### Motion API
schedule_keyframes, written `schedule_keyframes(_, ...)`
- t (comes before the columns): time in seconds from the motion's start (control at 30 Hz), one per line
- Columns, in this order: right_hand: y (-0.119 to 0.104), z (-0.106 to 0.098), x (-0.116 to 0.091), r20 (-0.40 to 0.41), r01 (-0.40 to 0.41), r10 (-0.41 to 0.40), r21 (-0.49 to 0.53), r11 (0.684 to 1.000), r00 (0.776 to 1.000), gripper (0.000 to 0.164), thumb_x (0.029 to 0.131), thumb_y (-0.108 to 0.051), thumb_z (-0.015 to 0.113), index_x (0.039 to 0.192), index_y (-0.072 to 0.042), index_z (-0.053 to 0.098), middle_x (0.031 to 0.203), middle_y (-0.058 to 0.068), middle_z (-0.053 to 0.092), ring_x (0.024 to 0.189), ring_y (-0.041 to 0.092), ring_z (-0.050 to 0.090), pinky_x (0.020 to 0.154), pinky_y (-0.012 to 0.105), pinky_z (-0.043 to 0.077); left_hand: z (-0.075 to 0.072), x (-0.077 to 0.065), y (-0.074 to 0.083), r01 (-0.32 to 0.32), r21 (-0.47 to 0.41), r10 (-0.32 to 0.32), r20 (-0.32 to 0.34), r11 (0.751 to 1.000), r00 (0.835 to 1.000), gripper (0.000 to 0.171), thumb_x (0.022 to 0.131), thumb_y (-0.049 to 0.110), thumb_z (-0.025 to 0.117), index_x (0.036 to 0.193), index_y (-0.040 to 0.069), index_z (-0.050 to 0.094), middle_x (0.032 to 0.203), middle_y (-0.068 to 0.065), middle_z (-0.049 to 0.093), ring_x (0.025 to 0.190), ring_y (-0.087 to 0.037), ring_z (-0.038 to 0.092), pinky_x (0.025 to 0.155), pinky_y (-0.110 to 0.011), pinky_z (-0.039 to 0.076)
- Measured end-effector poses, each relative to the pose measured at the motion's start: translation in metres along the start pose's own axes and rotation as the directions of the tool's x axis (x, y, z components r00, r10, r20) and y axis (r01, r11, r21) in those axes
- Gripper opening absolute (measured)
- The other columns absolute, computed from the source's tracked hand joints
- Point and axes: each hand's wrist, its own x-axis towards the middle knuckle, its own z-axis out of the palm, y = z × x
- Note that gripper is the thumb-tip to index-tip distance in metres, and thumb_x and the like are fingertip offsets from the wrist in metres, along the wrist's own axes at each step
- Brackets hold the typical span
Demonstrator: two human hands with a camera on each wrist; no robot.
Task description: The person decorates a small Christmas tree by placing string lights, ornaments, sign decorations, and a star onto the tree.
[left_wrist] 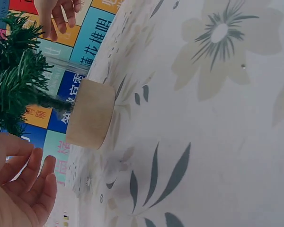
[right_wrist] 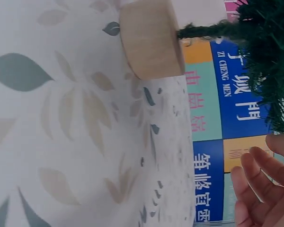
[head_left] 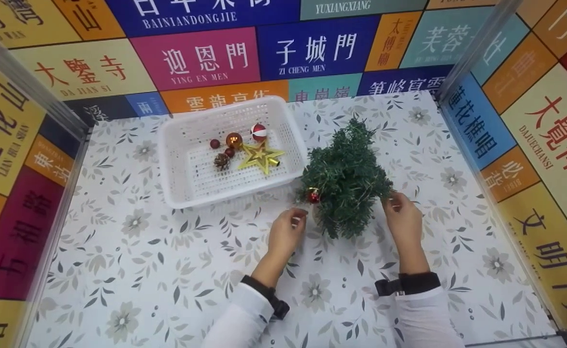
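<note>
Ahead and left of your left hand [head_left: 287, 232]: one white basket [head_left: 175, 159]. Six pieces inside, from the left: two small dark red balls [head_left: 215, 143], one pinecone [head_left: 221, 161], one orange ball [head_left: 234, 140], one gold star [head_left: 262, 157], one red-and-white ball [head_left: 259, 132].

Your left hand: fingers loosely bent, thumb off them, nothing held. Sits just beside the tree; can't tell if the thumb brushes the needles.

Between your hands, slightly ahead: one small green tree [head_left: 346, 179], upright. One red ball [head_left: 314, 195] hangs on its left side, just ahead of your left hand. The wooden base [left_wrist: 90, 113] is mostly hidden under branches from the head; both wrist cams show it on the table [head_left: 134, 270], cut off at the right wrist's top edge.

Your right hand [head_left: 403, 220]: at the tree's right edge, fingers loosely bent, thumb apart, no object visible in it. Fingertip contact with the outer needles: can't tell. Palm cut off in its own wrist view.
</note>
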Motion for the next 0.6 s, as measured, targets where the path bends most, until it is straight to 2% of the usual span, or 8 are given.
schedule_keyframes(0.13, 0.006, 0.016, 0.000, 0.137, 0.018, -0.019, 0.009, 1.000, 0.990, 0.030, 0.092, -0.020, 0.054, 0.114, 0.001, 0.060, 0.107, 0.021, 0.062, 0.098, 0.036, 0.059, 0.083, 0.046, 0.046, 0.011, -0.002, 0.001, 0.027, 0.032, -0.029, 0.066, 0.999, 0.997, 0.018, 0.089, 0.014, 0.058, 0.104, 0.010, 0.066, 0.096, -0.002, 0.065, 0.082, -0.014, 0.062, 0.073, -0.027, 0.050)
schedule_keyframes(0.27, 0.007, 0.030, 0.000, 0.237, 0.044, -0.040, -0.011, 0.999, 0.971, 0.034, 0.091, -0.011, 0.050, 0.121, 0.004, 0.056, 0.111, 0.026, 0.059, 0.098, 0.040, 0.058, 0.085, 0.051, 0.045, 0.019, -0.003, 0.004, 0.066, 0.028, -0.069, 0.126, 0.997, 0.990, 0.025, 0.089, 0.014, 0.057, 0.112, 0.007, 0.064, 0.102, -0.005, 0.066, 0.086, -0.015, 0.063, 0.079, -0.031, 0.049)
schedule_keyframes(0.33, 0.007, 0.034, -0.001, 0.251, 0.080, -0.066, -0.047, 0.996, 0.966, 0.036, 0.090, -0.008, 0.048, 0.122, 0.007, 0.054, 0.106, 0.029, 0.060, 0.096, 0.043, 0.057, 0.087, 0.058, 0.041, 0.023, -0.004, 0.005, 0.067, 0.023, -0.070, 0.161, 0.997, 0.985, 0.029, 0.089, 0.013, 0.057, 0.117, 0.005, 0.061, 0.107, -0.007, 0.064, 0.090, -0.017, 0.064, 0.081, -0.032, 0.049)
schedule_keyframes(0.43, 0.006, 0.040, -0.005, 0.245, 0.156, -0.134, -0.073, 0.985, 0.960, 0.034, 0.089, -0.008, 0.048, 0.117, 0.011, 0.055, 0.098, 0.033, 0.060, 0.093, 0.048, 0.056, 0.086, 0.061, 0.039, 0.026, -0.006, 0.007, 0.055, 0.036, -0.061, 0.197, 0.998, 0.979, 0.034, 0.090, 0.012, 0.054, 0.122, 0.003, 0.057, 0.111, -0.011, 0.063, 0.094, -0.020, 0.063, 0.083, -0.034, 0.049)
schedule_keyframes(0.53, 0.011, 0.046, -0.006, 0.232, 0.208, -0.200, -0.012, 0.978, 0.952, 0.029, 0.089, -0.009, 0.050, 0.104, 0.013, 0.058, 0.093, 0.033, 0.060, 0.090, 0.050, 0.056, 0.081, 0.058, 0.043, 0.028, -0.008, 0.008, 0.054, 0.038, -0.061, 0.216, 0.998, 0.974, 0.037, 0.091, 0.013, 0.052, 0.126, 0.001, 0.054, 0.110, -0.013, 0.063, 0.096, -0.023, 0.062, 0.082, -0.035, 0.049)
schedule_keyframes(0.6, 0.051, 0.072, 0.011, 0.184, 0.249, -0.252, 0.041, 0.968, 0.950, 0.025, 0.088, -0.014, 0.054, 0.094, 0.008, 0.062, 0.083, 0.028, 0.061, 0.081, 0.045, 0.059, 0.071, 0.052, 0.048, 0.028, -0.008, 0.009, 0.047, 0.037, -0.054, 0.220, 0.998, 0.974, 0.038, 0.091, 0.013, 0.052, 0.127, 0.000, 0.053, 0.111, -0.014, 0.062, 0.098, -0.024, 0.061, 0.084, -0.035, 0.048)
